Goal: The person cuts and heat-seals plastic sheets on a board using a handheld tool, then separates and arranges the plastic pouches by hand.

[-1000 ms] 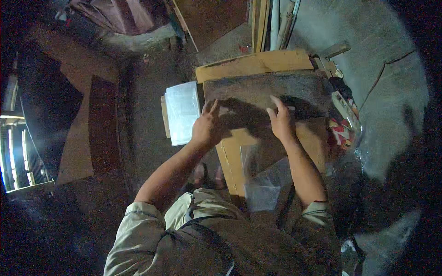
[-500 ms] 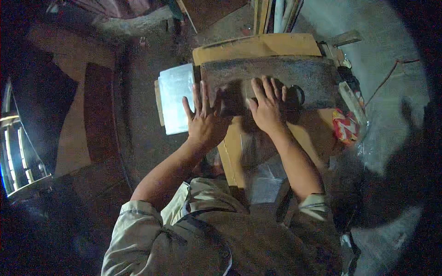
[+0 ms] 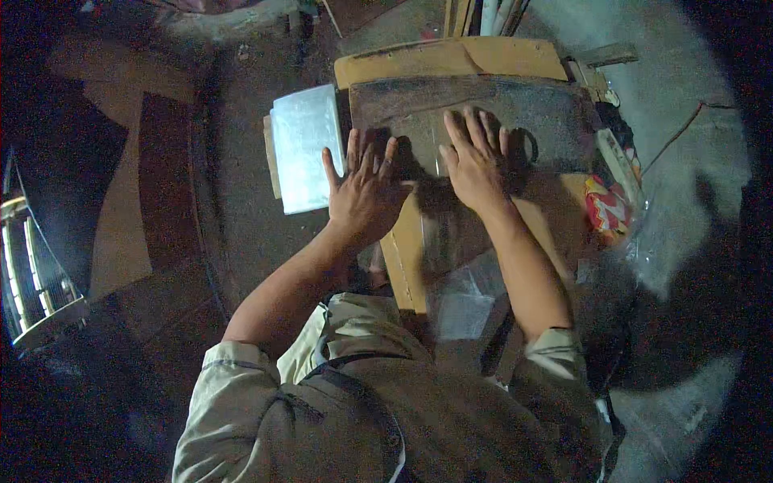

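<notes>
A left hand and a right hand reach palm-down over a dark board, at its eight o'clock and six o'clock, fingers spread wide and gripping nothing visible; whether they touch the board is hard to tell. Work looks partway: a shiny pale stack lies flat at nine o'clock, while loose clear plastic lies beyond the right hand's wrist, at six o'clock, apparently unsorted.

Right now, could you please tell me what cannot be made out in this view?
Head view: palms of the left hand and right hand, hidden by their backs.
Head view: upper ends of the wooden strips, cut off by the top edge.
Head view: any fine print on the red packet, blurred and too small.
</notes>
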Tool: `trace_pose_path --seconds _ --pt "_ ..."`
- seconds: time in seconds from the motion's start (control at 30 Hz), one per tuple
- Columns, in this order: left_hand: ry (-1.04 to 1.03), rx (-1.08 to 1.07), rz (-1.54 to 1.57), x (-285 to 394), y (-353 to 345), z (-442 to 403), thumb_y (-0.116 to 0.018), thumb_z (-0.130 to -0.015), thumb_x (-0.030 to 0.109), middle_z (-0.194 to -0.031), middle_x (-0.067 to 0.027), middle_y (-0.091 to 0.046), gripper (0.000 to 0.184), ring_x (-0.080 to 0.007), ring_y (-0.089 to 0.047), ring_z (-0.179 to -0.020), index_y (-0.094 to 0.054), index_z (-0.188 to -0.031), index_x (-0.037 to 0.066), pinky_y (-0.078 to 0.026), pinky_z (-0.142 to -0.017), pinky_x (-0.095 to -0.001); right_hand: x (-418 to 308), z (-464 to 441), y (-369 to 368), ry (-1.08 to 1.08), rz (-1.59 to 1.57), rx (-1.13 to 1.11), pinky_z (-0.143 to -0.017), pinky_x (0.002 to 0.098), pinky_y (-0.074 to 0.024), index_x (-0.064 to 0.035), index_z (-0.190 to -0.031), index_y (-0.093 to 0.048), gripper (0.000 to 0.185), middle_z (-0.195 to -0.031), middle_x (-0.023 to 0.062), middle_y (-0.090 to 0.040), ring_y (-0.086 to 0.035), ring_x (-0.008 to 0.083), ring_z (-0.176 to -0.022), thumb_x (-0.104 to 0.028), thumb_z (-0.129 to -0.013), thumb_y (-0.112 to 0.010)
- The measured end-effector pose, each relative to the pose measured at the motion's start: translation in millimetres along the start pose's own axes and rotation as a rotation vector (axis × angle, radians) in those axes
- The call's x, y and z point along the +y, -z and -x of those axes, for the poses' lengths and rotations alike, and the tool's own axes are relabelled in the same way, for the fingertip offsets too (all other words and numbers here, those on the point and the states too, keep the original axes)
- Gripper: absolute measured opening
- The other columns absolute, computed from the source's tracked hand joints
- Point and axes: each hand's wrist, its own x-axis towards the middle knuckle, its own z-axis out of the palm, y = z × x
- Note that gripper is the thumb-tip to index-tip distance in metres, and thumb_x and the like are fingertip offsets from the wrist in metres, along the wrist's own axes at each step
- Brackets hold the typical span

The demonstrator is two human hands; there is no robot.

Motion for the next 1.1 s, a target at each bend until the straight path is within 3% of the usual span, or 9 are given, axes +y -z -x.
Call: trace_pose_path --seconds 0.27,0.33,0.47,0.7,1.1 --pt "-0.041 -0.049 -0.003 0.8 0.3 19.7 -0.056 -0.082 0.05 -0.149 -0.0131 -0.022 0.077 -0.0334 -0.008 -0.14 -0.022 -0.145 0.021 0.002 -0.104 -0.0652 5.9 -19.4 1.2 0.077 0.004 0.043 -0.108 0.0571 -0.0113 -0.019 -0.137 -0.04 0.049 -0.143 0.0155 -0.032 -0.026 0.0342 -0.133 -0.03 -0.09 -0.05" --pt "-0.015 -0.06 0.033 4.0 4.1 17.6 -0.056 -0.082 0.05 -0.148 -0.0136 -0.022 0.078 -0.0335 -0.008 -0.14 -0.021 -0.145 0.021 0.001 -0.104 -0.0654 -4.5 -7.3 9.4 0.0 -0.001 0.07 -0.107 0.0565 -0.0147 -0.0176 -0.134 -0.043 0.048 -0.14 0.0154 -0.036 -0.031 0.0342 -0.13 -0.026 -0.088 -0.053" --pt "-0.023 -0.057 0.001 2.0 2.0 18.2 -0.055 -0.081 0.052 -0.148 -0.0151 -0.022 0.079 -0.0341 -0.009 -0.14 -0.02 -0.145 0.02 0.001 -0.104 -0.0658 -4.6 26.3 1.3 0.043 -0.008 0.063 -0.107 0.053 -0.0198 -0.013 -0.131 -0.046 0.046 -0.135 0.0154 -0.042 -0.037 0.0338 -0.125 -0.023 -0.087 -0.055" --pt "-0.002 -0.041 0.003 0.8 4.2 10.2 -0.056 -0.079 0.053 -0.146 -0.0177 -0.025 0.082 -0.0357 -0.012 -0.139 -0.021 -0.145 0.019 0.0 -0.103 -0.0662 -1.2 23.3 -3.5 0.017 -0.032 0.092 -0.106 0.0529 -0.0205 -0.0126 -0.131 -0.046 0.046 -0.136 0.0159 -0.041 -0.036 0.0349 -0.126 -0.023 -0.088 -0.055" --pt "-0.039 -0.025 -0.013 1.8 3.3 17.4 -0.058 -0.078 0.053 -0.149 -0.0109 -0.023 0.081 -0.0317 -0.007 -0.14 -0.023 -0.144 0.023 0.002 -0.104 -0.0654 -4.5 16.0 -8.3 -0.016 -0.037 0.151 -0.105 0.0577 -0.0196 -0.0129 -0.132 -0.044 0.047 -0.136 0.0193 -0.04 -0.035 0.0407 -0.125 -0.022 -0.087 -0.055"
